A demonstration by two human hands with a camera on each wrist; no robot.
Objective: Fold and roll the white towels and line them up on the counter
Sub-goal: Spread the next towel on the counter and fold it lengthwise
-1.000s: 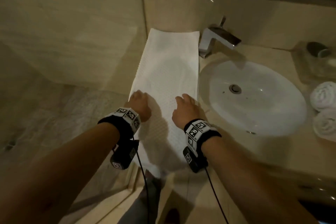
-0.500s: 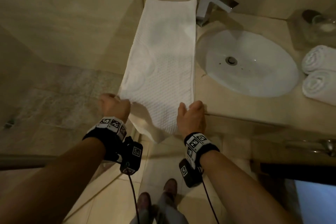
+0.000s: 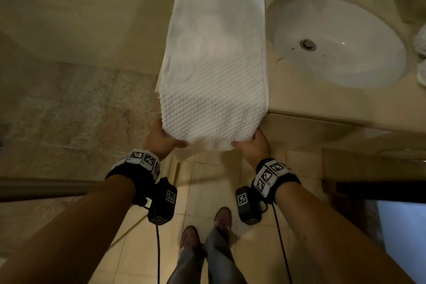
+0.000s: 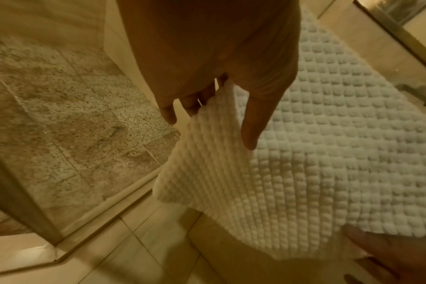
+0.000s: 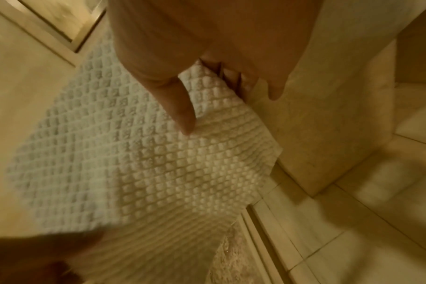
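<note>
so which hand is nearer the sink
Right. The right hand grips the towel's near corner on the sink side; the left hand grips the far corner.

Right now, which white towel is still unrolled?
The long waffle-weave towel left of the sink, spread flat, its near end held by the left hand and right hand. The rolled towels lie at the far right.

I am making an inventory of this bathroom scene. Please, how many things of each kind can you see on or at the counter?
Flat white towel, held at its near end by the left hand and the right hand: 1
Rolled white towels, cut off at the picture's edge, count uncertain: at least 1
Sink basin: 1
Total: at least 3
</note>
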